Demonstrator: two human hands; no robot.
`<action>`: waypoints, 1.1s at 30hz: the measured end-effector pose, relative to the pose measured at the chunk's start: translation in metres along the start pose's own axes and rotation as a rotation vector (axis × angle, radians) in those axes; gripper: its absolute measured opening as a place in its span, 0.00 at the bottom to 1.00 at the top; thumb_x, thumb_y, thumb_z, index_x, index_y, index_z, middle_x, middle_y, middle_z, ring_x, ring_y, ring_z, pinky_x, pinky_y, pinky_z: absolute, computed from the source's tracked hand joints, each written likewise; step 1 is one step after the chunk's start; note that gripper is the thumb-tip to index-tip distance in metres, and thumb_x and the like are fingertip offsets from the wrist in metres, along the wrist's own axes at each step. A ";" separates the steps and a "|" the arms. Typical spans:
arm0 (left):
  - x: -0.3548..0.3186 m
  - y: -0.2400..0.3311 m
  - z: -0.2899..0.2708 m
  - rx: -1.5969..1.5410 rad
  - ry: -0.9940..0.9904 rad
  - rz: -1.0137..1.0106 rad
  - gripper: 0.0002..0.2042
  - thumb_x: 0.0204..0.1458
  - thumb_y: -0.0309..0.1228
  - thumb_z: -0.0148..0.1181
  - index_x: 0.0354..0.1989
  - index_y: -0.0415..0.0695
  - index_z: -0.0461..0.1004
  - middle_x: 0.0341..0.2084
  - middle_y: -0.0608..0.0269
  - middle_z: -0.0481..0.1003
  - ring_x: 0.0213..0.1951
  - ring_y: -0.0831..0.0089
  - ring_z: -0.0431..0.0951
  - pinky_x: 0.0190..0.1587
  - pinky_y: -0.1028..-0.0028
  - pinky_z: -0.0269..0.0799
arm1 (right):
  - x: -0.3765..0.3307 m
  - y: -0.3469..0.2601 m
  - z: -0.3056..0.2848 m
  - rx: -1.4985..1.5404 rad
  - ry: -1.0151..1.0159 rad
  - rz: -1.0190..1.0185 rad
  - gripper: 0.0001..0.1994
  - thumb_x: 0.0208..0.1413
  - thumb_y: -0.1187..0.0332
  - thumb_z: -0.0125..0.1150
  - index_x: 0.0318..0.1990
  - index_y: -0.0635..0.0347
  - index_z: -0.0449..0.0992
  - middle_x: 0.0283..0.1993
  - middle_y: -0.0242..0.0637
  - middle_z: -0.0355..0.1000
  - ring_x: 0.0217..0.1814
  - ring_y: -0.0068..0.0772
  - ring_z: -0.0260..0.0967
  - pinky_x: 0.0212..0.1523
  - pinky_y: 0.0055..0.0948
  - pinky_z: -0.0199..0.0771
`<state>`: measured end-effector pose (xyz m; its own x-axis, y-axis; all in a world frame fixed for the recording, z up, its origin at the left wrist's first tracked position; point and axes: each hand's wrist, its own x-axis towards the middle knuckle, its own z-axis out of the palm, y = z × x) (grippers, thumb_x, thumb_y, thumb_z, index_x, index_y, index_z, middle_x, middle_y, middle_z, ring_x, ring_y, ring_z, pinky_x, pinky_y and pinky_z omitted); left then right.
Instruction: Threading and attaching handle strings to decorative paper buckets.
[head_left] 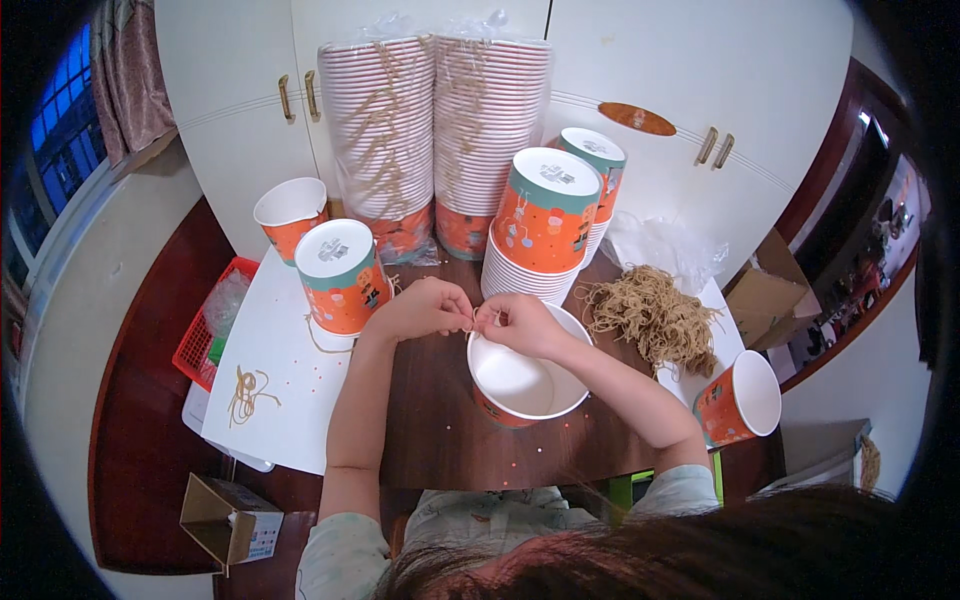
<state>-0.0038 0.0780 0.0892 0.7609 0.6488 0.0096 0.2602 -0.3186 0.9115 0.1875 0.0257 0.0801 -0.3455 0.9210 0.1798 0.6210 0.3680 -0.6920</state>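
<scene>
A white-lined paper bucket (520, 385) stands open side up on the brown table in front of me. At its far left rim my left hand (432, 308) and my right hand (520, 323) meet, thumbs and forefingers pinched together. What lies between the fingertips is too small to make out. The right forearm crosses above the bucket's right side. Beyond my right hand, a tangled heap of tan string (655, 318) lies on the table. An upside-down orange and green bucket (342, 280) stands just left of my left wrist, with a loop of string at its foot.
Two tall plastic-wrapped bucket stacks (380, 130) rise at the back. A shorter stack (545, 225) stands before them. One bucket (737, 400) lies tilted at the right edge, another (292, 215) at the left. Loose string (250, 395) lies on the white left surface (290, 430).
</scene>
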 end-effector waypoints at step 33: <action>-0.001 0.001 0.009 0.117 0.115 0.171 0.07 0.38 0.24 0.60 0.27 0.37 0.72 0.22 0.61 0.75 0.26 0.78 0.76 0.30 0.79 0.71 | 0.001 0.000 -0.001 -0.006 0.052 0.026 0.07 0.41 0.65 0.59 0.28 0.58 0.75 0.25 0.35 0.73 0.28 0.31 0.71 0.30 0.27 0.69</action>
<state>0.0012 0.0706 0.0863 0.7290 0.6508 0.2121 0.2055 -0.5037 0.8391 0.1873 0.0266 0.0809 -0.2925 0.9356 0.1979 0.6335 0.3446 -0.6927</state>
